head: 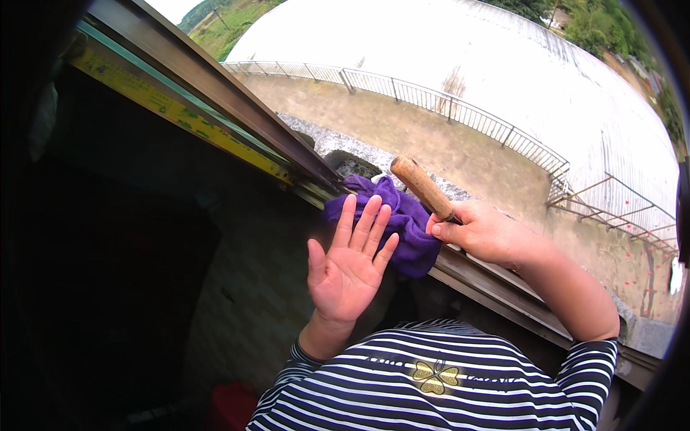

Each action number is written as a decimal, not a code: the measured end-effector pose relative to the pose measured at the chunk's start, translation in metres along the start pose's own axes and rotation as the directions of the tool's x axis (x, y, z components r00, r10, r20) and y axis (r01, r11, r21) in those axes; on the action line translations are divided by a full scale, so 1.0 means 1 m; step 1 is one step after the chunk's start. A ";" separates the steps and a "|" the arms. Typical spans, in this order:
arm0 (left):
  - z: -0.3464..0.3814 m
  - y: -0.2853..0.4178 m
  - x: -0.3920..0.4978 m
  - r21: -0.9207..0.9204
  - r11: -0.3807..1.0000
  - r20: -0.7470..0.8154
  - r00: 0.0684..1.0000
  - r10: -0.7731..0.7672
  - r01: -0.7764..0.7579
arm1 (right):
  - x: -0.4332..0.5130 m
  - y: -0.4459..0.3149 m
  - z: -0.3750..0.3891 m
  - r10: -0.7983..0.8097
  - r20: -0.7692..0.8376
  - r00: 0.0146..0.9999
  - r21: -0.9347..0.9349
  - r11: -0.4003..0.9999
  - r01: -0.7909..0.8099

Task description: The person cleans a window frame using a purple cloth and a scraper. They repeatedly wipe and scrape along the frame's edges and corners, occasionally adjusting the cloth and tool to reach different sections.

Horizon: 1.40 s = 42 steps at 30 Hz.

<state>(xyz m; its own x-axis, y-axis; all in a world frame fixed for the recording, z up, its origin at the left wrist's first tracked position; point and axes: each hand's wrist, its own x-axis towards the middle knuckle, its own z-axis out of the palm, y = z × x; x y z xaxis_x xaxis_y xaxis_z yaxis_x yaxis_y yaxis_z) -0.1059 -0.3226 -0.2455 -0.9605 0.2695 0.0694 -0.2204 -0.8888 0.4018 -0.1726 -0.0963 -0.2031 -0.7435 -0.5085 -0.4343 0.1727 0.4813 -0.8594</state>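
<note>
My left hand (347,280) is raised with its palm towards me, fingers spread, and nothing in it. Behind its fingers a crumpled purple cloth (415,245) lies over the window sill track. My right hand (480,231) is just right of the cloth and pinches a wooden-handled tool (423,186) close to where the handle meets dark metal. The handle's rounded end points up and to the left. The tool's working end is hidden by my fingers. Whether my right fingertips touch the cloth as well, I cannot tell.
An aluminium window frame (232,97) slants down from the upper left, with yellow printed tape (161,105) along the sash. The sill track (485,285) runs to the lower right. Outside are a concrete ledge, a metal railing (426,97) and a white roof (420,43). A red object (234,407) stands below.
</note>
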 end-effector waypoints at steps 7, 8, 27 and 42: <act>-0.012 0.008 0.003 0.083 0.996 0.029 0.999 -0.037 0.034 | -0.007 -0.013 0.004 0.024 0.008 1.000 -0.071 0.997 -0.023; -0.013 0.010 0.003 0.120 0.991 -0.072 0.996 -0.043 0.052 | -0.009 -0.015 0.004 0.025 0.006 1.000 -0.078 0.997 -0.024; 0.020 0.027 0.027 0.302 0.927 0.280 0.950 0.136 -0.221 | -0.010 -0.015 0.002 0.048 0.000 0.999 -0.017 0.999 -0.048; 0.014 0.049 0.048 0.065 0.996 0.796 0.605 -0.010 -0.069 | -0.003 -0.011 0.004 0.026 0.002 1.000 -0.033 0.999 -0.026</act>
<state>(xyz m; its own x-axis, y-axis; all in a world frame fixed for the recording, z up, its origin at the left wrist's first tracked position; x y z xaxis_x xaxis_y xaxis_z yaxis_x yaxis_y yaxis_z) -0.1600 -0.3482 -0.2100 -0.4440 0.4668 0.7648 -0.1421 -0.8794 0.4543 -0.1696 -0.1026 -0.1933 -0.7378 -0.4972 -0.4566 0.1705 0.5173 -0.8387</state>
